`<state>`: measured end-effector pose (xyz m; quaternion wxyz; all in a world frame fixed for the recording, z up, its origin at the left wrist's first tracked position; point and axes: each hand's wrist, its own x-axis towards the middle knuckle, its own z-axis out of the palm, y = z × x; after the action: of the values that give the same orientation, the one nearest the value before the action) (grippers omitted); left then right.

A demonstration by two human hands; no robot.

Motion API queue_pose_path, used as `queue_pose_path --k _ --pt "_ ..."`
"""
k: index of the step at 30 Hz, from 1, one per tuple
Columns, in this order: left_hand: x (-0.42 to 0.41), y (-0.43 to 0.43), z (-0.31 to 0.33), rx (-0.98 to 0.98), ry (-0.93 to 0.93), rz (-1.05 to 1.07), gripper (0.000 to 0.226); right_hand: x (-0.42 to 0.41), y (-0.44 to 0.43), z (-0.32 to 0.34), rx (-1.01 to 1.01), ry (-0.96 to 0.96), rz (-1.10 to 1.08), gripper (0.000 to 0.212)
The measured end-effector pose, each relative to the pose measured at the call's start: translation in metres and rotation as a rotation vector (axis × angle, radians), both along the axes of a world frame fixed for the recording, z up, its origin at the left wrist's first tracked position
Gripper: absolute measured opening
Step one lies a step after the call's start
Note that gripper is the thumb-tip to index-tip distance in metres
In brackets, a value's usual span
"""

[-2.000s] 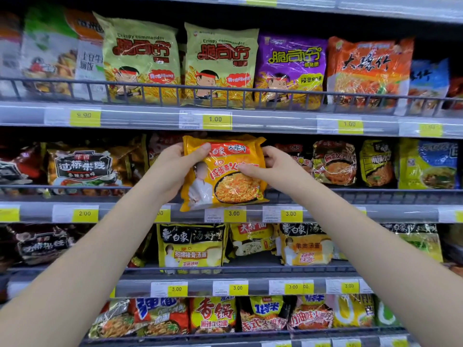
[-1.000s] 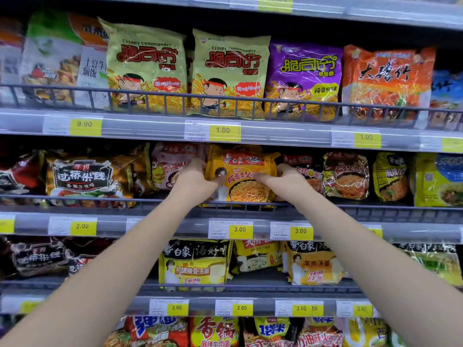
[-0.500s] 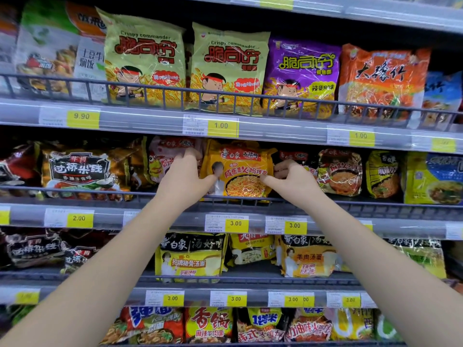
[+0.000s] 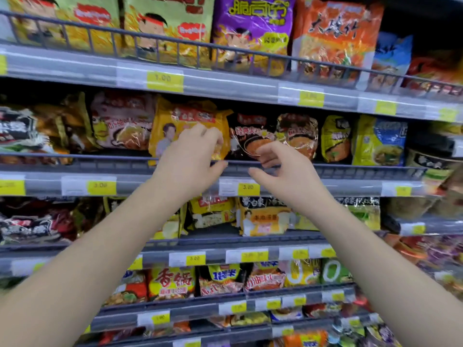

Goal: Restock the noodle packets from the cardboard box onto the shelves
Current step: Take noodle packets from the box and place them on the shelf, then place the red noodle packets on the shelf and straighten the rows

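Note:
A yellow noodle packet [image 4: 185, 116] stands upright on the second shelf [image 4: 350, 172], behind its low wire rail. My left hand [image 4: 193, 159] hovers in front of the packet's lower right part with fingers loosely curled, holding nothing. My right hand [image 4: 278, 169] is just right of it, in front of a dark packet [image 4: 250, 131], fingers apart and empty. Whether either hand touches a packet is unclear through the blur. The cardboard box is out of view.
Green and purple snack bags [image 4: 253, 28] and an orange bag [image 4: 335, 33] fill the top shelf behind a wire rail. Yellow price tags [image 4: 248, 187] line every shelf edge. More packets [image 4: 263, 216] stand on the lower shelves.
The yellow packet went from both hands onto the second shelf. Both hands have let go and drawn back slightly toward me; the view shifted right and closer.

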<state>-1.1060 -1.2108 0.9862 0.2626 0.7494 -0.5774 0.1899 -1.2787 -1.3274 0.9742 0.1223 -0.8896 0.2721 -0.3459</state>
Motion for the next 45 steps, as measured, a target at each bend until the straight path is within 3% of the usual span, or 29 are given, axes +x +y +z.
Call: queue_pose_path --k 5,11,25,34,39,45 --pt "-0.067 -0.007 -0.03 0.063 -0.07 0.029 0.041 -0.07 -0.016 -0.031 -0.064 0.051 0.045 0.04" --pt "-0.137 -0.011 -0.085 0.228 0.101 0.082 0.04 -0.14 -0.03 -0.09 -0.073 0.167 0.108 0.037" --pt "-0.167 0.012 -0.292 0.755 0.337 0.088 0.039 -0.161 -0.007 -0.284 0.274 0.601 0.112 0.039" --pt "-0.156 0.032 -0.525 0.97 0.573 0.147 0.036 -0.16 -0.006 -0.513 0.607 0.733 0.044 0.032" --pt "-0.155 0.043 -0.68 1.086 0.575 0.182 0.038 -0.148 -0.003 -0.669 0.618 0.834 0.042 0.034" --pt "-0.157 0.036 -0.859 1.093 0.628 0.175 0.037 -0.14 -0.001 -0.832 0.57 0.957 0.04 0.037"
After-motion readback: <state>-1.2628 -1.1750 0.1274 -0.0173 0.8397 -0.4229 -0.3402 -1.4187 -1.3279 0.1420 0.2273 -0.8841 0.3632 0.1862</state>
